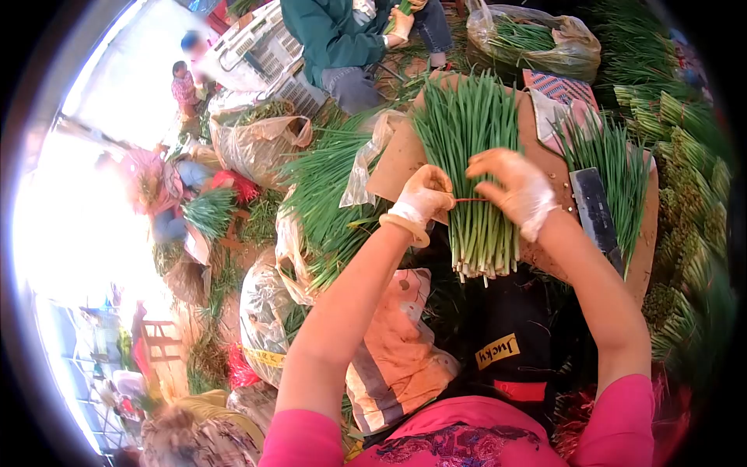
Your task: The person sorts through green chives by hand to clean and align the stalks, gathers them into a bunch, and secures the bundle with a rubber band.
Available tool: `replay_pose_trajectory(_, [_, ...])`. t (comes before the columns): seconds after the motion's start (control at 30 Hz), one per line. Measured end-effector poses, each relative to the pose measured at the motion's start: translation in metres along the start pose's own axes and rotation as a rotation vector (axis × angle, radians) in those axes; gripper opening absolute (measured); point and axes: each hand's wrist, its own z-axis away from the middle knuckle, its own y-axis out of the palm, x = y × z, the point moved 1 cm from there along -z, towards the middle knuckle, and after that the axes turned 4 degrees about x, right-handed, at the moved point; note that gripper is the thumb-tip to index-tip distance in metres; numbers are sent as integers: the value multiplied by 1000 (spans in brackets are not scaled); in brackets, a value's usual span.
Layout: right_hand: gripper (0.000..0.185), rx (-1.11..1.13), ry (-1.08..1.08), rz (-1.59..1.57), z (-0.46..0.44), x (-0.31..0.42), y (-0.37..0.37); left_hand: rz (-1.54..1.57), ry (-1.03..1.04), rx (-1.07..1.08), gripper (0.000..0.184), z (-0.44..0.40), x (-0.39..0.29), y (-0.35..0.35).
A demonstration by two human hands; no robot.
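A large bunch of green garlic chives (pixel 471 124) lies across a brown board (pixel 545 159), its pale cut ends toward me. A thin red tie (pixel 471 200) crosses the bunch above these ends. My left hand (pixel 424 194), in a thin clear glove, is closed at the left side of the bunch and pinches one end of the tie. Over the right side of the bunch, my gloved right hand (pixel 517 191) has its fingers apart and curved, with nothing visible in them. To the right rests a dark rectangular blade (pixel 595 208) beside more loose chives (pixel 618 171).
Loose chives (pixel 334 194) are heaped left of the board. Plastic bags (pixel 261 148) stand farther left, and another bag of greens (pixel 572 50) is at the back. Tied bundles (pixel 692 171) are stacked at the right. A person in a green jacket (pixel 331 35) sits opposite.
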Motion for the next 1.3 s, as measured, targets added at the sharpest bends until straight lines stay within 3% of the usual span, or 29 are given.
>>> replay_pose_trajectory(0.03, [28, -55, 316, -166, 9, 2, -18, 108, -26, -19, 28, 3, 1, 3])
replay_pose_trajectory(0.07, [26, 46, 357, -58, 27, -31, -28, 162, 5, -37, 29, -3, 14, -1])
replay_pose_trajectory(0.13, [36, 199, 765, -344, 48, -58, -41, 202, 21, 4, 27, -11, 26, -8])
replay_pose_trajectory(0.17, [46, 243, 1122, -757, 58, -50, -41, 222, 25, 23, 27, -12, 27, -8])
replay_pose_trajectory(0.2, [58, 270, 1051, -772, 74, -46, -21, 248, 32, 9, 28, -14, 25, -4])
replay_pose_trajectory(0.27, [60, 158, 1037, -606, 79, -7, 8, 162, 82, -3, 29, -14, -1, 10])
replay_pose_trajectory(0.33, [60, 81, 916, -833, 86, 10, 32, 57, 170, 18, 29, -13, -33, 20])
replay_pose_trajectory(0.37, [57, 37, 900, -894, 85, 21, 49, -102, 177, 44, 27, -17, -43, 17])
replay_pose_trajectory(0.43, [45, 356, 934, -788, 72, 26, 53, -864, 218, -39, 25, -19, -60, 18])
replay_pose_trajectory(0.47, [44, 526, 815, -622, 64, 22, 52, -1000, 232, -59, 25, -17, -58, 12])
replay_pose_trajectory(0.5, [48, 443, 387, 12, 54, 25, 42, -1137, 255, -79, 25, -18, -54, 2])
replay_pose_trajectory(0.53, [59, 454, 425, 133, 43, 24, 30, -1272, 287, -101, 26, -22, -51, -6])
replay_pose_trajectory(0.57, [71, 471, 466, 256, 22, 39, 7, -1116, 225, -110, 25, -25, -49, -14])
replay_pose_trajectory(0.67, [98, 381, 84, 579, 4, 33, 22, -547, 75, -129, 24, -44, -25, -43])
replay_pose_trajectory(0.77, [114, 700, 147, 632, -19, 17, 47, -589, -31, -147, 24, -42, -25, -40])
replay_pose_trajectory(0.9, [113, 666, 186, 645, -18, 9, 61, -220, -15, -71, 20, -22, -29, -10])
replay_pose_trajectory(0.93, [111, 678, 174, 643, -17, 7, 63, -291, -29, 17, 16, -23, -25, -7])
replay_pose_trajectory(1.03, [106, 704, 157, 623, -13, 7, 62, -1051, 239, -248, 12, -12, -19, 28])
replay_pose_trajectory(1.1, [104, 704, 153, 599, -11, 7, 57, -1116, 330, -242, 9, -3, -34, 34])
replay_pose_trajectory(1.17, [99, 458, 168, 516, -8, 9, 47, -1137, 465, -302, 8, -9, -35, 13])
replay_pose_trajectory(1.2, [96, 333, 177, 470, -5, 11, 42, -1001, 249, -330, 9, -2, -53, 9])
replay_pose_trajectory(1.23, [74, 126, 157, 305, -4, 6, 36, -961, 250, -335, 12, -4, -51, -3])
replay_pose_trajectory(1.3, [51, 71, 435, -381, -6, 4, 33, -890, 216, -317, 13, -4, -47, -11])
